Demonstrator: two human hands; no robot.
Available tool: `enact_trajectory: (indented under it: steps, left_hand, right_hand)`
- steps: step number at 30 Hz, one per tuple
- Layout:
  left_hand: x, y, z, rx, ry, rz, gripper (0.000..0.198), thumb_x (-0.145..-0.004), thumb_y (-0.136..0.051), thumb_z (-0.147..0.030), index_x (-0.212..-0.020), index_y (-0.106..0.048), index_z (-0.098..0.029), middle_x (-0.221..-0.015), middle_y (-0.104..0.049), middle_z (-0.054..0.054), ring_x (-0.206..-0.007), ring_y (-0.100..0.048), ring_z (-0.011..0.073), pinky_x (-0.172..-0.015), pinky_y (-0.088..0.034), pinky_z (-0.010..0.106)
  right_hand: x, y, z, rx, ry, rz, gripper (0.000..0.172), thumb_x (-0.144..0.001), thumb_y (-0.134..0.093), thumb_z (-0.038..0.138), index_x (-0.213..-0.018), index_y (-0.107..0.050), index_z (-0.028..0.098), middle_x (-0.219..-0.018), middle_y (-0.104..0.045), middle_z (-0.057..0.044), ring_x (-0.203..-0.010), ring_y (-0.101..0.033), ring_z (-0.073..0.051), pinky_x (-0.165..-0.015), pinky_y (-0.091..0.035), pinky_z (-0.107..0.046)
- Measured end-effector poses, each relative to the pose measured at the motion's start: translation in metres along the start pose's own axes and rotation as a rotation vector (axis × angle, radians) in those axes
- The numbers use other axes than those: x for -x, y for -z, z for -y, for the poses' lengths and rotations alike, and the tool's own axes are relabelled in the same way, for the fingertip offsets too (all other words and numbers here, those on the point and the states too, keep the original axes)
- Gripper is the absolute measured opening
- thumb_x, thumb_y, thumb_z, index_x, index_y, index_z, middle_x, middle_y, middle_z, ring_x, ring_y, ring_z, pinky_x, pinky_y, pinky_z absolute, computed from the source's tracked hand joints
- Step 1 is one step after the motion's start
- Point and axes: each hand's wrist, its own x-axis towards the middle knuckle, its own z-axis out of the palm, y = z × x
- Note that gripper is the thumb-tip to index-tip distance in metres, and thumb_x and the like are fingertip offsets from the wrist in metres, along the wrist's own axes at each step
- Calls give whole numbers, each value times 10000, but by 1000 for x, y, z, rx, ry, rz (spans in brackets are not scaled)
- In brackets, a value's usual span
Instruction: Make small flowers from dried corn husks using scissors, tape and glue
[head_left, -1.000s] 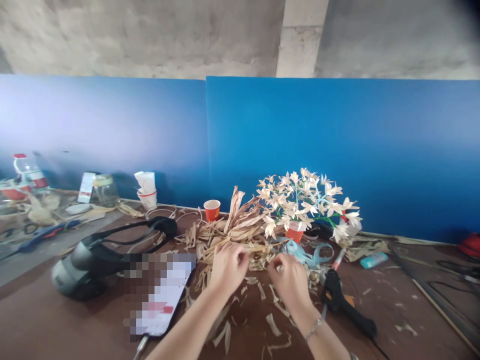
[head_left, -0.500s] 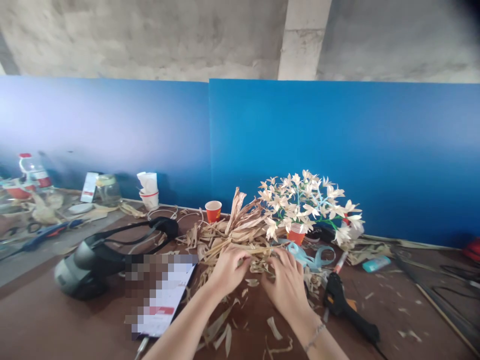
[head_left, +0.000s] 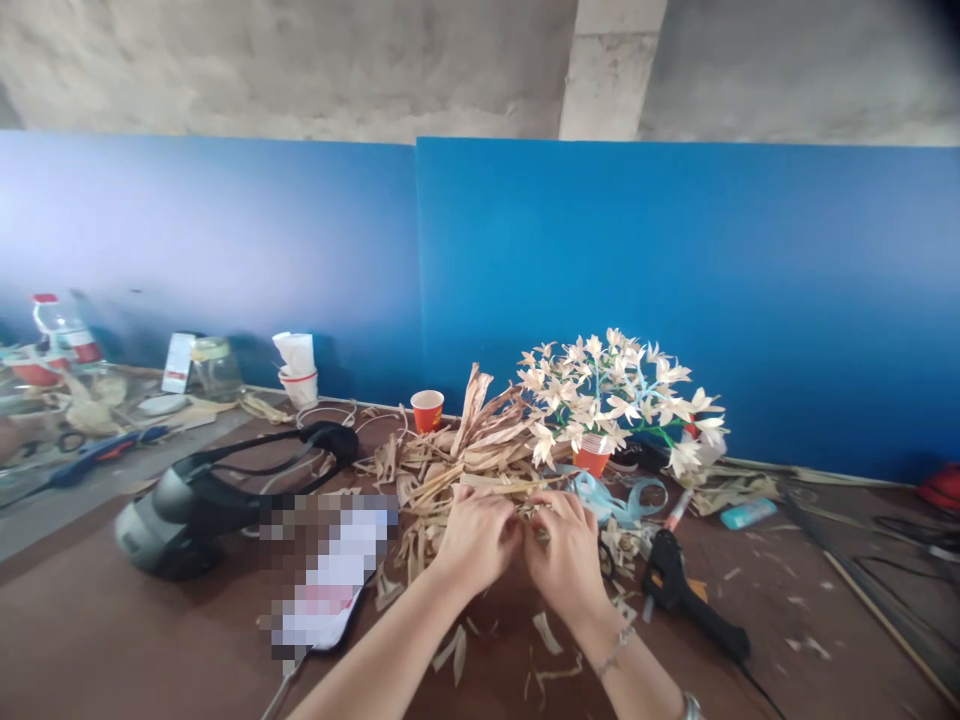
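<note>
Close together over the front of a heap of dried husks (head_left: 491,445) are my two hands. My left hand (head_left: 480,540) is closed, its fingers curled inward and its thumb turned to the right. My right hand (head_left: 566,555) is closed too, thumb and fingertips pinched towards the left hand. Whatever sits between the fingertips is hidden or too small to make out. Just behind the right hand stands a bunch of pale husk flowers (head_left: 600,390) in a red paper cup (head_left: 592,456). Light blue ribbon (head_left: 615,497) lies beside that hand.
A black glue gun (head_left: 690,595) lies to the right, near a turquoise tube (head_left: 748,514). On the left are a headset (head_left: 180,520) and a phone (head_left: 334,580) with a cable. Another red cup (head_left: 427,411) stands behind the husks. Husk scraps litter the brown table.
My hands have come closer together, and the gap between their fingertips has narrowed. My left hand has moved to the right. The view has tilted slightly downward.
</note>
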Motion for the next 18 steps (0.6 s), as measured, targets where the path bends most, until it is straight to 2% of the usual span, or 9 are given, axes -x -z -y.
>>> enact_trajectory:
  steps: [2, 5, 9, 12, 16, 18]
  left_hand:
    - [0, 0, 2, -31, 29, -22, 109, -731, -508, -171, -640, -567, -186, -677, -641, 34, -744, -551, 201, -736, -292, 328]
    - [-2, 8, 16, -84, 129, -120, 107, -734, -503, -164, -672, -586, -193, -721, -661, 24, -753, -555, 190, -759, -294, 328]
    - [-5, 24, 43, -150, 330, -249, 220, -802, -451, -242, -643, -594, -191, -693, -659, 28, -768, -563, 195, -719, -315, 311]
    - [-5, 28, 54, -142, 357, -214, 349, -843, -401, -311, -577, -590, -186, -630, -641, 38, -697, -566, 185, -660, -343, 289]
    - [-4, 24, 52, -80, 247, -131, 133, -757, -535, -211, -685, -646, -199, -726, -665, 35, -777, -566, 195, -699, -376, 289]
    - [-3, 22, 48, -33, 178, -61, 132, -712, -557, -131, -721, -663, -208, -766, -673, 31, -822, -564, 197, -742, -386, 293]
  right_hand:
    - [-1, 0, 0, 23, -36, -24, 135, -713, -497, 98, -624, -558, 181, -950, -604, -46, -925, -488, -217, -788, -317, -351]
    - [-2, 0, -4, 51, -78, -41, 159, -711, -498, 89, -609, -578, 181, -929, -611, -44, -908, -494, -210, -772, -314, -341]
    - [-1, -4, -9, 14, 31, 125, 179, -714, -532, 116, -577, -610, 200, -961, -616, -28, -967, -483, -221, -781, -312, -342]
    - [2, -7, -9, -8, 133, 223, 188, -726, -545, 141, -569, -624, 209, -965, -625, -21, -996, -478, -225, -810, -300, -358]
    - [4, -9, -9, -17, 132, 247, 167, -727, -548, 140, -600, -629, 211, -969, -625, -30, -993, -482, -225, -813, -304, -361]
    - [3, -9, -10, -18, 97, 243, 147, -698, -554, 100, -648, -630, 215, -972, -616, -33, -985, -484, -221, -807, -314, -351]
